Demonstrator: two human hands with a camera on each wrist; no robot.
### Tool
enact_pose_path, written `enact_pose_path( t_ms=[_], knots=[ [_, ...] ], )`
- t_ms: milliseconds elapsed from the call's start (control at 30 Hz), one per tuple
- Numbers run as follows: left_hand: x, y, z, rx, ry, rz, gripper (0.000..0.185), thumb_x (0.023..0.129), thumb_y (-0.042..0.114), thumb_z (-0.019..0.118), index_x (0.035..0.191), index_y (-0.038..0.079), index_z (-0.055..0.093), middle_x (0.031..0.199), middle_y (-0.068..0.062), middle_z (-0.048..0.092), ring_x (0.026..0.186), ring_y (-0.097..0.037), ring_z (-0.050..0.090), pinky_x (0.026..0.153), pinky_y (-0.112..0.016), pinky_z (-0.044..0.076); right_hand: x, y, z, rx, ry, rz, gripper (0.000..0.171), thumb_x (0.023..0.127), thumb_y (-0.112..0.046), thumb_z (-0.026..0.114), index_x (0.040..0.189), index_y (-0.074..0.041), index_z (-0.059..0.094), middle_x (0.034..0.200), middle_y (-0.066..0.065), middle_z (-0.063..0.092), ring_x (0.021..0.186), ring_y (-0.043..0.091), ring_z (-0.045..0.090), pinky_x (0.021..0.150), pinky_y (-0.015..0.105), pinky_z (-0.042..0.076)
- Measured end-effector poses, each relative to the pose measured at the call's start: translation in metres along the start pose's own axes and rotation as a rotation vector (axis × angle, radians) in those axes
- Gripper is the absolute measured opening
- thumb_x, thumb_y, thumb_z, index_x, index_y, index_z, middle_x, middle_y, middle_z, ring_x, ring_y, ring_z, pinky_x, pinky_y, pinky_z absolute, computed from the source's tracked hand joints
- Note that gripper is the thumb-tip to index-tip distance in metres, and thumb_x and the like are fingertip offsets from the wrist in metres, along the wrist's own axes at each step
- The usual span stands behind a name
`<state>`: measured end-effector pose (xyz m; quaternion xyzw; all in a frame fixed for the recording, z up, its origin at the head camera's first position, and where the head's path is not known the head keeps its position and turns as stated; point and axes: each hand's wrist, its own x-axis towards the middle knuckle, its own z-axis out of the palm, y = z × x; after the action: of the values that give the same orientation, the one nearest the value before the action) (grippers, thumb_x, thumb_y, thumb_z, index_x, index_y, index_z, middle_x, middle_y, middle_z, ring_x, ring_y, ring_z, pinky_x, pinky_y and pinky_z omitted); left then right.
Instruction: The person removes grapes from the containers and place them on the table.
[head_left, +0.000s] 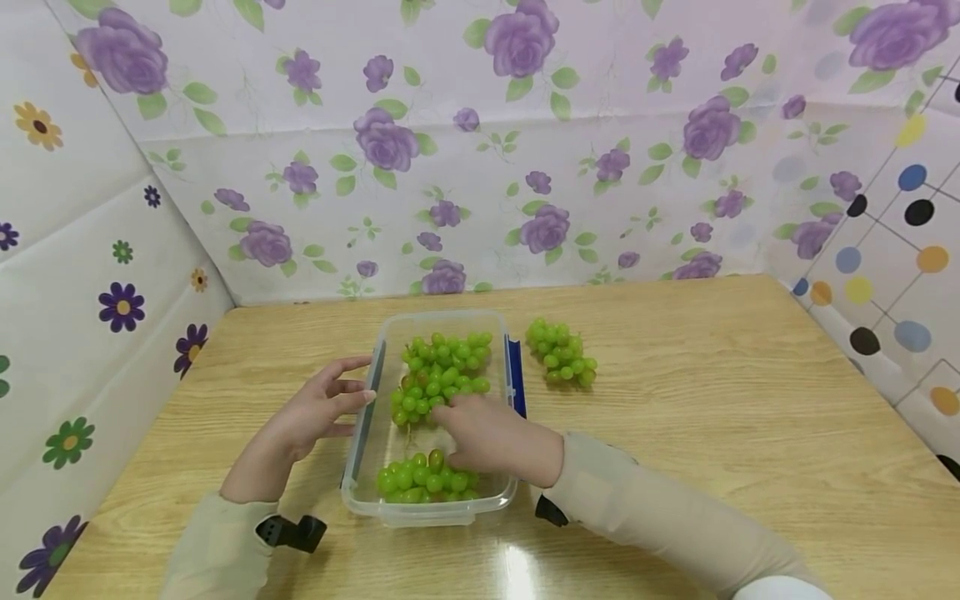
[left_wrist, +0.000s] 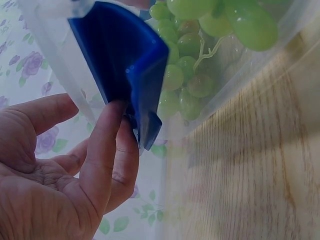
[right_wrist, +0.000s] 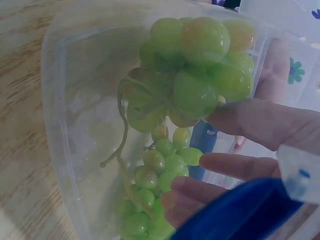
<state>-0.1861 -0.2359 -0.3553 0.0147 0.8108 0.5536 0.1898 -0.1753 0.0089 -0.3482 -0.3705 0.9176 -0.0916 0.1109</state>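
Both hands (fingers loose) touch: left (head_left: pixel 315 412) clasp (left_wrist: pixel 131 70), right (head_left: pixel 491 437) grapes (head_left: pixel 442 371).

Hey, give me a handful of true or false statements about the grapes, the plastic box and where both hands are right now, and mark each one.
1. The clear plastic container holds green grapes. True.
2. A bunch of grapes on the table lies to the left of the container. False: it lies on the table to the container's right, beyond the blue clip.
3. The right hand is inside the container, on the grapes in the container. True.
4. The left hand is lifting a bunch of grapes. False: it holds no grapes; its fingers touch the container's left side, at the blue latch.
5. The container has a lid on it. False: it is open on top.
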Motion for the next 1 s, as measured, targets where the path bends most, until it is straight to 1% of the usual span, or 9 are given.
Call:
enact_pose_path(
  t_ms=[100, 200, 300, 400, 500, 667, 833, 1000],
  knots=[
    [-0.0007, 0.0005, 0.0005, -0.003, -0.003, -0.004, 0.066, 0.098, 0.024, 0.054, 0.151, 0.013, 0.018, 0.140, -0.026, 0.029, 0.123, -0.040, 0.043, 0.093, -0.053, 0.047, 0.0009, -0.0007, 0.0012, 0.030, -0.020, 0.017, 0.046, 0.082, -0.019, 0.074, 0.125, -0.010, 0.059, 0.107, 0.005, 0.065, 0.089, 0.015, 0.061, 0.064, 0.021, 0.049],
    [-0.0013, 0.0007, 0.0009, -0.004, -0.004, -0.007, 0.066, 0.098, 0.024, 0.054, 0.151, 0.012, 0.018, 0.140, -0.026, 0.029, 0.123, -0.040, 0.043, 0.092, -0.052, 0.047, 0.0010, -0.0011, 0.0019, 0.043, -0.028, 0.021, 0.046, 0.082, -0.019, 0.073, 0.126, -0.011, 0.059, 0.108, 0.005, 0.064, 0.089, 0.014, 0.060, 0.062, 0.021, 0.048],
    [-0.0015, 0.0012, 0.0012, -0.001, 0.001, -0.009, 0.066, 0.098, 0.024, 0.054, 0.151, 0.012, 0.019, 0.140, -0.027, 0.029, 0.122, -0.039, 0.044, 0.092, -0.052, 0.048, 0.0007, -0.0011, 0.0020, 0.033, -0.019, 0.004, 0.045, 0.083, -0.020, 0.073, 0.125, -0.011, 0.059, 0.106, 0.004, 0.064, 0.086, 0.013, 0.060, 0.061, 0.020, 0.048],
    [-0.0014, 0.0023, 0.0013, 0.000, 0.005, -0.011, 0.065, 0.098, 0.024, 0.054, 0.151, 0.012, 0.019, 0.140, -0.026, 0.029, 0.122, -0.039, 0.044, 0.092, -0.051, 0.048, 0.0004, -0.0018, 0.0016, 0.025, -0.014, -0.016, 0.045, 0.084, -0.025, 0.072, 0.124, -0.010, 0.060, 0.106, 0.004, 0.065, 0.086, 0.011, 0.060, 0.064, 0.020, 0.049],
    [-0.0014, 0.0029, 0.0011, -0.002, 0.005, -0.012, 0.065, 0.098, 0.024, 0.054, 0.151, 0.012, 0.019, 0.140, -0.026, 0.029, 0.122, -0.039, 0.044, 0.092, -0.051, 0.048, 0.0003, -0.0033, 0.0012, 0.025, -0.028, -0.037, 0.045, 0.086, -0.030, 0.070, 0.125, -0.010, 0.059, 0.106, 0.002, 0.065, 0.086, 0.010, 0.060, 0.066, 0.021, 0.049],
    [-0.0021, 0.0026, 0.0009, -0.002, -0.001, -0.010, 0.066, 0.098, 0.025, 0.054, 0.151, 0.013, 0.018, 0.140, -0.026, 0.029, 0.122, -0.037, 0.044, 0.092, -0.051, 0.048, -0.0011, -0.0055, 0.0012, 0.019, -0.048, -0.067, 0.040, 0.088, -0.032, 0.067, 0.123, -0.012, 0.060, 0.099, 0.000, 0.065, 0.080, 0.007, 0.058, 0.063, 0.019, 0.047],
    [-0.0022, 0.0017, 0.0011, -0.004, -0.005, -0.008, 0.066, 0.098, 0.026, 0.054, 0.152, 0.013, 0.018, 0.139, -0.024, 0.030, 0.121, -0.036, 0.044, 0.092, -0.050, 0.048, -0.0023, -0.0070, 0.0020, 0.040, -0.047, -0.077, 0.037, 0.090, -0.027, 0.066, 0.123, -0.012, 0.060, 0.101, 0.001, 0.065, 0.077, 0.006, 0.056, 0.062, 0.018, 0.046],
    [-0.0012, 0.0008, 0.0009, -0.004, -0.006, -0.006, 0.066, 0.098, 0.025, 0.054, 0.151, 0.013, 0.018, 0.139, -0.025, 0.030, 0.122, -0.037, 0.044, 0.090, -0.048, 0.049, -0.0019, -0.0080, 0.0043, 0.070, -0.062, -0.123, 0.031, 0.090, -0.014, 0.061, 0.120, -0.012, 0.062, 0.100, 0.001, 0.065, 0.069, 0.004, 0.050, 0.056, 0.016, 0.042]
  ],
)
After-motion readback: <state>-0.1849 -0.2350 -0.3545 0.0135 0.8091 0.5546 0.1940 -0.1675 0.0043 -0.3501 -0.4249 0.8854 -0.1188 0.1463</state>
